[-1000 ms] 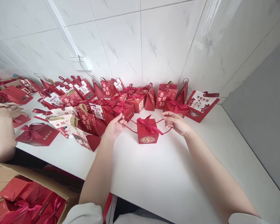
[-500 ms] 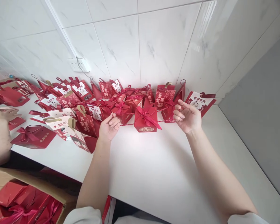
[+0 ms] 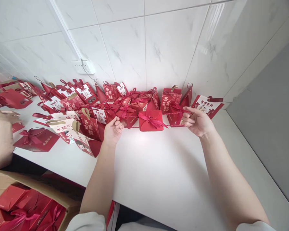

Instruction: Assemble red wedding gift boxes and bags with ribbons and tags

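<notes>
A small red gift box with a pink-red ribbon bow on top hangs between my hands on twisted red cords. The cords stretch out from both its sides. My left hand is closed on their left ends, fingers curled in. On the right, my right hand pinches the other ends between thumb and fingers. It is the top of the box that faces me now; its front is mostly hidden. Just behind stand other red boxes, including one with a bow near my left hand.
Many red and white gift boxes, some with handles, crowd the white table along the tiled wall. A cardboard carton of red boxes stands at lower left. Another person's hand is at the far left. A socket strip is on the wall.
The hanging box has tipped so its patterned front no longer shows. My right hand has shifted a little right, drawing the cords straighter. The other person's hand has moved.
</notes>
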Motion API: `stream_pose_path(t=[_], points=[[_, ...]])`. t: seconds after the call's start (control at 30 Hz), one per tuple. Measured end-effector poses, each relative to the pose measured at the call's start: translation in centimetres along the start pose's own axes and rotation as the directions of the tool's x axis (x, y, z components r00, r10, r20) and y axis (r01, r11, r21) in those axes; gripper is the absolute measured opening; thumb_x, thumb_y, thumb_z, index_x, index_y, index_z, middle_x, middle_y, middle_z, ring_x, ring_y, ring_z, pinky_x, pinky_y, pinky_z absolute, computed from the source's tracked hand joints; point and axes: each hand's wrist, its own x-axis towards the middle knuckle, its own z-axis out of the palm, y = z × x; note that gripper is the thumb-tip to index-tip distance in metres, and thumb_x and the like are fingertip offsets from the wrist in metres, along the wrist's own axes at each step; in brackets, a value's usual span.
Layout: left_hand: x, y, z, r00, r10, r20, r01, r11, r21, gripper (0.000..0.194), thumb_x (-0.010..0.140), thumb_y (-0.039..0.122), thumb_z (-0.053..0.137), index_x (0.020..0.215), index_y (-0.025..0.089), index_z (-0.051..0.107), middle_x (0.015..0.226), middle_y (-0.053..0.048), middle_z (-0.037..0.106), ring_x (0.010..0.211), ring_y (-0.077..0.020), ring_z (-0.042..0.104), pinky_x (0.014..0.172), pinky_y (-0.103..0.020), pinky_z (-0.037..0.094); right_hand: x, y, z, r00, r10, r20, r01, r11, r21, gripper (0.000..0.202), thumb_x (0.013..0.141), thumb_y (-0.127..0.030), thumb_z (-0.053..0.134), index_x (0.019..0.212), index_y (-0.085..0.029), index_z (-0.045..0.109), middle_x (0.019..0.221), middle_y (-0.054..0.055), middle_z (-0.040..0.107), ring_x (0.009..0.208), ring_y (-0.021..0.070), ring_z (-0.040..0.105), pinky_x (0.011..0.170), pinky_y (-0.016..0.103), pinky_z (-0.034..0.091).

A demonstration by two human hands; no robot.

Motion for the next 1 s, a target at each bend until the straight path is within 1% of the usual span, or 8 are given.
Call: stream_pose_path(t=[0.17, 0.3, 0.37, 0.43, 0.53, 0.63, 0.83, 1.0], points=[[-0.1, 0.0, 0.1, 0.997, -0.035, -0.072, 0.042, 0.994, 0.105, 0.017, 0.089, 0.015, 0.052, 0.073, 0.012, 0.058, 0.049, 0.006, 0.045, 0.038, -0.0033, 0.042, 0.044, -0.016, 0.04, 0.1, -0.3, -0.8, 0.998, 0.064, 0.016, -0.062, 0.995, -0.072, 0.017, 0.072, -0.025, 0.07, 0.084, -0.02, 0.058, 0.058, -0.006, 0.038, 0.044, 0.0065, 0.02, 0.036, 0.021, 0.021], [0.0, 0.4, -0.7, 0.989, -0.121, -0.086, 0.144, 0.923, 0.357, 0.013, 0.083, 0.018, 0.056, 0.073, 0.012, 0.06, 0.057, 0.0, 0.058, 0.046, -0.0077, 0.054, 0.05, -0.02, 0.047, 0.2, 0.4, -1.3, 0.992, 0.106, 0.061, -0.083, 0.948, -0.307, 0.023, 0.076, -0.036, 0.072, 0.088, -0.021, 0.059, 0.059, -0.006, 0.044, 0.043, 0.0063, 0.026, 0.039, 0.022, 0.024], [-0.1, 0.5, -1.2, 0.98, -0.179, -0.085, 0.195, 0.802, 0.565, 0.015, 0.081, 0.025, 0.059, 0.074, 0.012, 0.06, 0.064, -0.005, 0.063, 0.052, -0.0121, 0.059, 0.052, -0.023, 0.048, 0.1, 1.0, -1.3, 0.988, 0.137, 0.073, -0.08, 0.852, -0.517, 0.025, 0.078, -0.041, 0.07, 0.086, -0.02, 0.059, 0.064, -0.002, 0.053, 0.048, 0.0082, 0.038, 0.044, 0.023, 0.034], [-0.3, 0.4, -1.3, 0.977, -0.176, -0.121, 0.206, 0.633, 0.746, 0.022, 0.078, 0.036, 0.064, 0.079, 0.013, 0.062, 0.074, -0.008, 0.067, 0.057, -0.0161, 0.063, 0.053, -0.026, 0.048, -0.1, 1.4, -1.1, 0.985, 0.162, 0.064, -0.06, 0.661, -0.748, 0.026, 0.081, -0.045, 0.067, 0.087, -0.02, 0.061, 0.078, 0.004, 0.063, 0.064, 0.0141, 0.054, 0.057, 0.028, 0.045], [-0.4, -0.4, -1.0, 0.992, 0.103, -0.072, 0.017, 0.461, 0.887, 0.03, 0.072, 0.039, 0.072, 0.092, 0.019, 0.064, 0.093, -0.007, 0.068, 0.079, -0.0192, 0.065, 0.064, -0.027, 0.049, -0.5, 1.7, -0.4, 0.991, 0.127, 0.049, 0.004, 0.335, -0.942, 0.028, 0.084, -0.046, 0.061, 0.098, -0.022, 0.064, 0.108, 0.009, 0.066, 0.096, 0.0246, 0.06, 0.08, 0.037, 0.048], [-0.5, -2.0, -0.2, 0.923, 0.347, 0.164, -0.28, 0.319, 0.905, 0.025, 0.075, 0.036, 0.071, 0.096, 0.022, 0.067, 0.103, -0.005, 0.067, 0.099, -0.019, 0.06, 0.084, -0.028, 0.045, -0.8, 2.0, 0.5, 0.99, 0.066, 0.125, 0.104, 0.249, -0.963, 0.03, 0.088, -0.046, 0.055, 0.108, -0.025, 0.062, 0.124, 0.007, 0.061, 0.111, 0.0262, 0.057, 0.092, 0.04, 0.044], [-1.8, -5.5, 1.7, 0.926, 0.185, 0.328, -0.361, 0.183, 0.915, 0.03, 0.082, 0.049, 0.062, 0.074, 0.019, 0.059, 0.078, -0.002, 0.061, 0.078, -0.0173, 0.056, 0.076, -0.03, 0.041, -0.4, 4.3, 2.0, 0.948, 0.018, 0.319, 0.302, 0.279, -0.912, 0.028, 0.089, -0.049, 0.052, 0.093, -0.023, 0.061, 0.111, 0.005, 0.063, 0.099, 0.0217, 0.059, 0.087, 0.036, 0.045], [-2.7, -5.7, 2.1, 0.898, 0.076, 0.433, -0.439, 0.099, 0.893, 0.03, 0.078, 0.044, 0.068, 0.097, 0.023, 0.06, 0.096, -0.002, 0.065, 0.094, -0.0195, 0.06, 0.087, -0.033, 0.043, -0.6, 4.0, 2.3, 0.919, 0.132, 0.372, 0.334, 0.242, -0.911, 0.036, 0.087, -0.054, 0.055, 0.076, -0.02, 0.062, 0.094, 0.004, 0.064, 0.083, 0.02, 0.06, 0.078, 0.033, 0.044]])
